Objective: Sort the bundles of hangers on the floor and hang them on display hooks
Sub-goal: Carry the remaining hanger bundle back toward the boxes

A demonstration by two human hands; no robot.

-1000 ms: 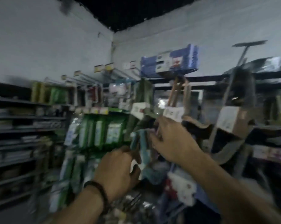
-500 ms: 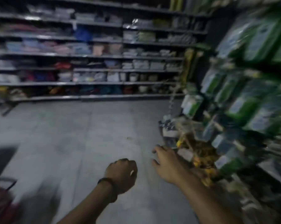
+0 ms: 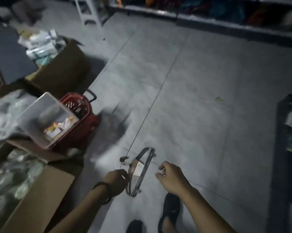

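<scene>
Both forearms are bare as far as the lower edge of the view. A thick dark band circles the wrist behind the left hand. The right foot wears a dark sandal with broad straps; the other shoe, also dark, shows only its tip.

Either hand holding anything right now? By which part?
Left hand seems to grip the hanger bundle at its left edge, beside the label, though the frame is blurred. Right hand holds nothing.
</scene>
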